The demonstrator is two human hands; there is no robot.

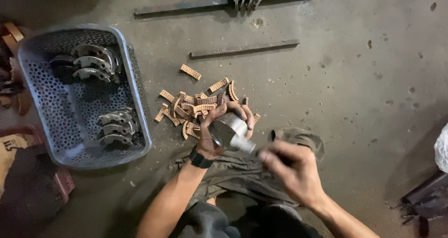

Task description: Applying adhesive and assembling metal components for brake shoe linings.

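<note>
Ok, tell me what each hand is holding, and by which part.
The left hand grips a curved metal brake shoe around its outer arc. The right hand is motion-blurred; it seems to grip a thin tool touching the shoe, but the hold cannot be told.

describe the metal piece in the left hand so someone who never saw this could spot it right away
Start at the grey perforated basket on the concrete floor, then go right to the heap of small tan curved strips. Just below that heap, the left hand grips a curved metal piece. It is the only shiny silver thing there; the strips around it are dull tan and ribbed.
</note>
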